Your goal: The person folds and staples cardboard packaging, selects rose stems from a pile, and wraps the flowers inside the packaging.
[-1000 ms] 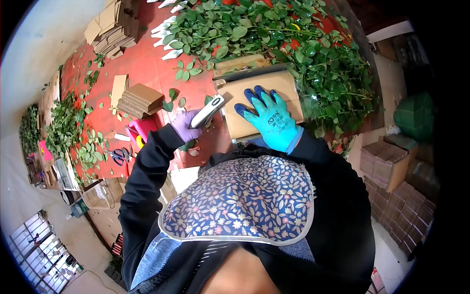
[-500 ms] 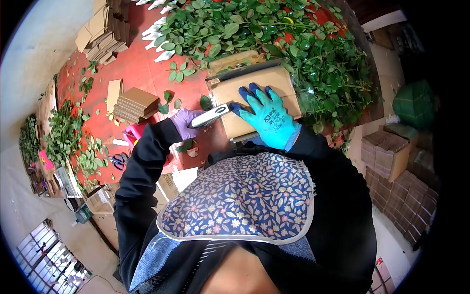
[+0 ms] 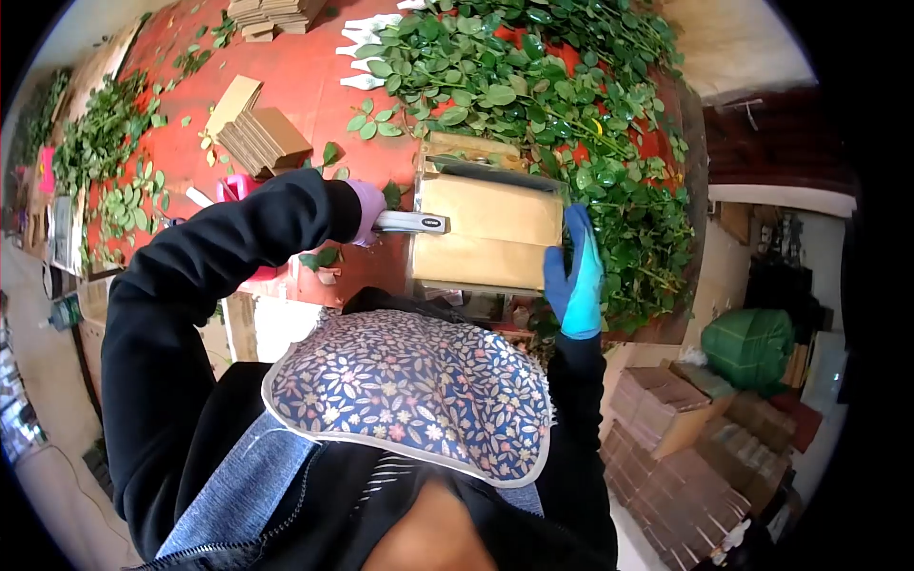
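My left hand (image 3: 366,211), in a purple glove, is closed around a stapler (image 3: 405,222). The stapler's nose overlaps the left edge of a folded brown cardboard sheet (image 3: 490,221). That sheet lies in a dark-rimmed frame (image 3: 495,175) on the table. At the sheet's right edge stands my right hand (image 3: 577,281), in a blue and turquoise glove, turned edge-on with thumb and fingers apart. It holds nothing; whether the thumb touches the sheet I cannot tell. Leafy green stems (image 3: 619,209) lie just beyond that hand.
The red table (image 3: 295,71) carries a stack of cardboard pieces (image 3: 265,141), more cardboard (image 3: 276,13) at the back, and white-wrapped stem ends (image 3: 367,67). A pink object (image 3: 233,187) sits left of my arm. Boxes (image 3: 657,409) and a green bundle (image 3: 747,347) stand at right.
My right hand has lifted off the cardboard's top and moved to its right edge. The stapler now lies more level at the left edge. The whole view has shifted.
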Tool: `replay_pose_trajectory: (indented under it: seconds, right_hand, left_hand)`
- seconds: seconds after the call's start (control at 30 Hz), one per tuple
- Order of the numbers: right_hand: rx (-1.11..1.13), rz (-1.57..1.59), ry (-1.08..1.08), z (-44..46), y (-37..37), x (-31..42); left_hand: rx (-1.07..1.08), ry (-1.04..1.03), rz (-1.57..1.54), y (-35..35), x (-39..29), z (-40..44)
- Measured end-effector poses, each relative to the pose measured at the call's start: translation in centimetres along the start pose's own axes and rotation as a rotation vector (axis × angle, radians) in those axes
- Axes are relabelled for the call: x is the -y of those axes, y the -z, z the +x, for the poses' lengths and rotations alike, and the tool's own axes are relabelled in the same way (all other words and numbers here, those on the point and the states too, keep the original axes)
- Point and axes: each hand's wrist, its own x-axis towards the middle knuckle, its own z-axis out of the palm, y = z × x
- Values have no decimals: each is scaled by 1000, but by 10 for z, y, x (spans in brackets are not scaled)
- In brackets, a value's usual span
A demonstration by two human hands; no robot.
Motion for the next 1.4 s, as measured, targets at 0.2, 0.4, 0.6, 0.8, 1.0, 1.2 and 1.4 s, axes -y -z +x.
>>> replay_pose_trajectory:
  seconds: [0.2, 0.4, 0.6, 0.8, 1.0, 1.2, 1.4]
  right_hand:
    - [-29, 413, -166, -21, -36, -31]
    - [-87, 679, -335, -24, -55, -55]
    - [26, 301, -224, -25, -50, -76]
    - [12, 615, -497, 0, -44, -40]
    - [61, 464, -310, -4, -44, -61]
    - [40, 409, -281, -4, -45, -54]
    - [19, 425, -331, -4, -48, -54]
  left_hand:
    - [-92, -96, -193, -15, 14, 3]
    - [-78, -145, -544, -49, 39, -48]
    - [-651, -44, -55, -119, 9, -43]
    - [-899, 6, 198, -151, -23, -15]
    - [-1045, 56, 136, -155, -38, -8]
    - [-1045, 66, 226, -155, -42, -13]
    - [-1089, 113, 538, -157, -35, 6]
